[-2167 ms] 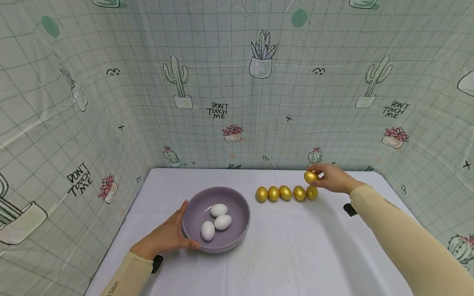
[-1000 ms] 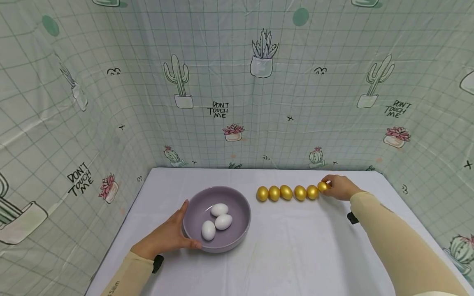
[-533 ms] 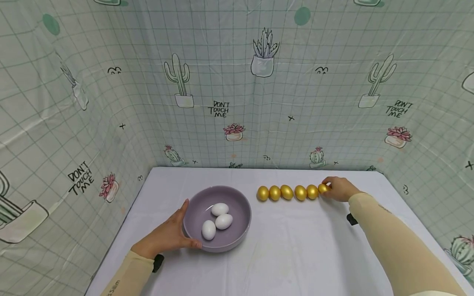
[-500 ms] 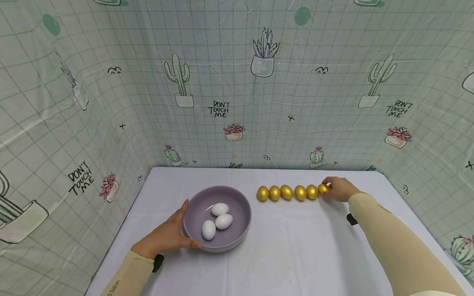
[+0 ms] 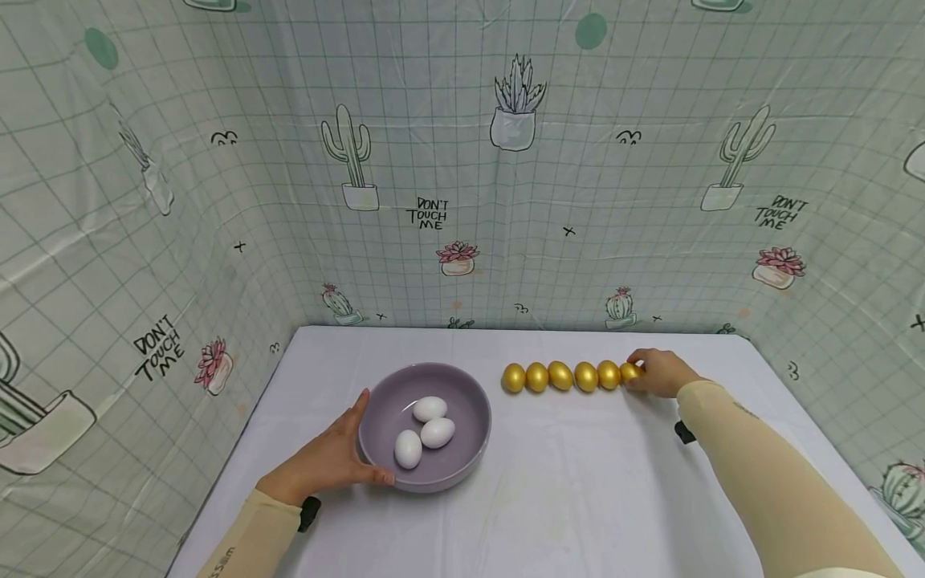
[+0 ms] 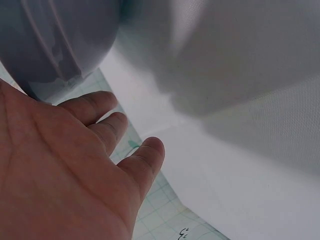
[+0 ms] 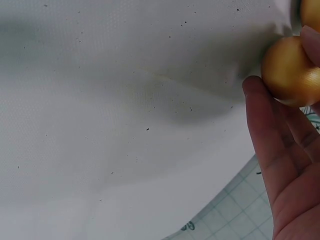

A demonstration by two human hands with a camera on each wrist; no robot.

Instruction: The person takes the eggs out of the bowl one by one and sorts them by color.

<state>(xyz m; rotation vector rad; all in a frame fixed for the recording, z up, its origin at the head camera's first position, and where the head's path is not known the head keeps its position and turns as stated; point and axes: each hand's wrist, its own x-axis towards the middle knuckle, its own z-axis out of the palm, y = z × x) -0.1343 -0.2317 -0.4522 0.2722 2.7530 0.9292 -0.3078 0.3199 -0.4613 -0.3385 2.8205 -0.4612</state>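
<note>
A purple-grey bowl (image 5: 462, 401) stands left of centre with three white eggs (image 5: 437, 433) lying inside it. My left hand (image 5: 321, 457) rests spread against the bowl's left side, index finger and thumb along the wall near the rim. In the left wrist view, its other fingers (image 6: 142, 162) hang loosely beside the bowl's underside. Several golden eggs (image 5: 560, 376) form a row to the right of the bowl. At the row's right end, my right hand (image 5: 663, 373) pinches a golden egg (image 7: 287, 72) between thumb and fingers, beside its neighbour and low at the cloth.
A white cloth (image 5: 549, 490) covers the table. Behind and on both sides rises a grid-patterned curtain (image 5: 405, 265) printed with cacti. Dark wrist devices (image 5: 684, 432) sit under both sleeves.
My right hand has carried the golden egg from above the row's right end down to the right, beside the last egg. In the last half second it dips only slightly. The left hand stays put.
</note>
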